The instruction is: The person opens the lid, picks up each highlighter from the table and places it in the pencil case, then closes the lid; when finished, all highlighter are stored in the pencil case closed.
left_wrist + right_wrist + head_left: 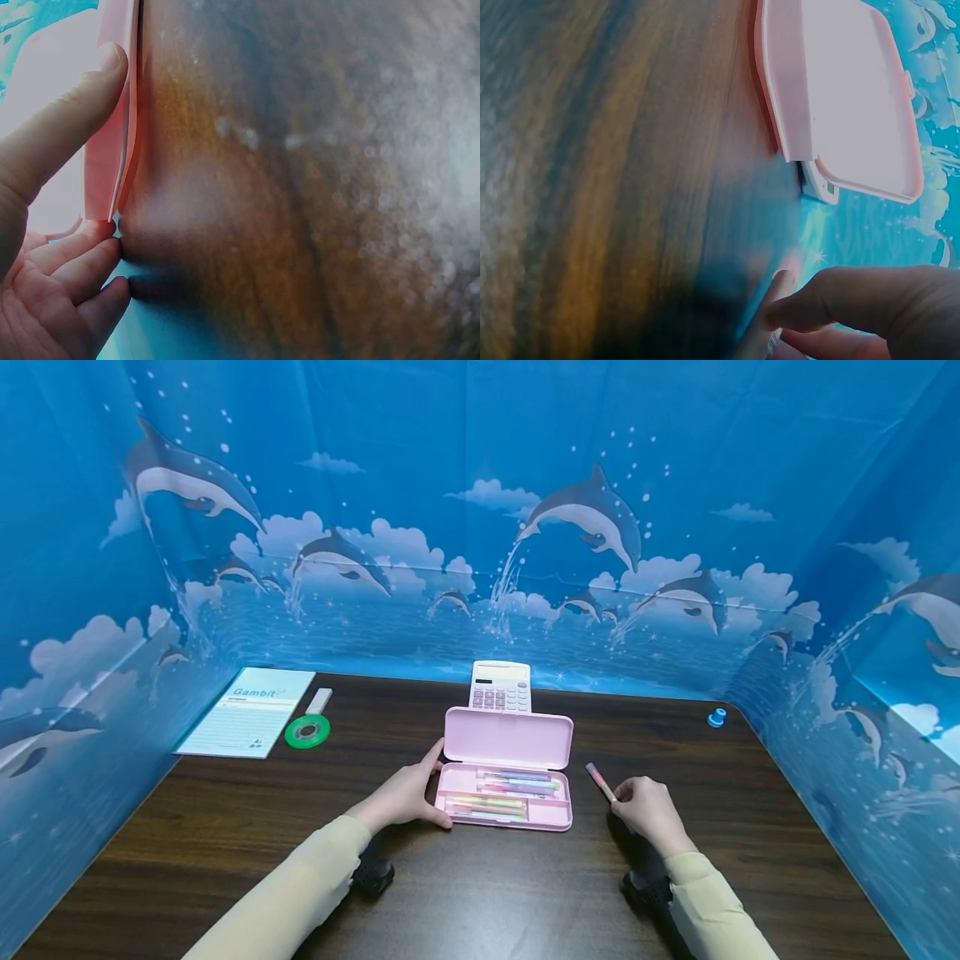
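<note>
A pink pencil case (551, 814) lies with its lid (507, 737) raised at the middle of the table. Several colourful pens (491, 806) fill its compartments. My left hand (405, 789) grips the case's left end, thumb at the front corner and fingers around the side; the left wrist view shows the thumb against the case wall (112, 150). To the right of the case, my right hand (651, 810) pinches a slim pinkish pen (598, 779) with a greyish end, tilted up to the left. The pen's lower part is hidden by the fingers.
Behind the lid a white calculator (501, 687) is partly covered. A notepad (247, 714), a green tape roll (307, 732) and a small white block (319, 701) lie at the back left. At the far right corner stands a small blue object (717, 717). Dolphin-print curtains surround the table.
</note>
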A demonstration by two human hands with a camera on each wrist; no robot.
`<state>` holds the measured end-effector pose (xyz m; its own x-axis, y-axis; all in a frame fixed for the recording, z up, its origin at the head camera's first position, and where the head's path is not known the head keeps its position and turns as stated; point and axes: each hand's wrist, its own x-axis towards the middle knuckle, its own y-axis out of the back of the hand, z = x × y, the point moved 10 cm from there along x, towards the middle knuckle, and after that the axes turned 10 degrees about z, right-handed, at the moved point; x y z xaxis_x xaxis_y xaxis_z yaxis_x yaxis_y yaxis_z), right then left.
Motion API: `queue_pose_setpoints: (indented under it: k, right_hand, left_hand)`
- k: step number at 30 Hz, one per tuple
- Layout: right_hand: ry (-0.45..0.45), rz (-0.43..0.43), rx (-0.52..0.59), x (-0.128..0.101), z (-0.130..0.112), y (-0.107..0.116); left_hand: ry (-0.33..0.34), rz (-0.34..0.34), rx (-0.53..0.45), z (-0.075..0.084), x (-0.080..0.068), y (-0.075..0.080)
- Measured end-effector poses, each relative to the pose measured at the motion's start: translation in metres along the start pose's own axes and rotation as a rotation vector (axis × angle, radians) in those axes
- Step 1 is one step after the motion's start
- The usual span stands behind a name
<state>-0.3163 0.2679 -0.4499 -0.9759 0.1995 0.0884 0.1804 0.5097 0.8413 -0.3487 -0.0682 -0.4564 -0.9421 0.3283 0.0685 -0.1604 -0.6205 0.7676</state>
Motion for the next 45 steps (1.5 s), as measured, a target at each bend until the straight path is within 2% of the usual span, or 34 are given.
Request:
queue_pose_setpoints:
  k: [9, 22, 32, 45]
  right_hand:
    - [0.043, 0.078, -0.06, 0.001, -0.008, 0.007]
    - [0.176, 0.148, -0.035, -0.008, -0.049, 0.009]
    - [0.261, 0.144, 0.014, -0.014, -0.083, -0.007]
    - [0.395, 0.091, 0.053, -0.025, -0.135, -0.035]
  left_hand:
    - [-0.002, 0.007, 0.01, -0.001, 0.0, 0.001]
    - [0.025, 0.004, 0.011, -0.004, -0.001, 0.001]
    - [0.019, 0.006, 0.009, -0.005, 0.0, 0.0]
    - [0.012, 0.01, 0.011, -0.004, 0.0, 0.0]
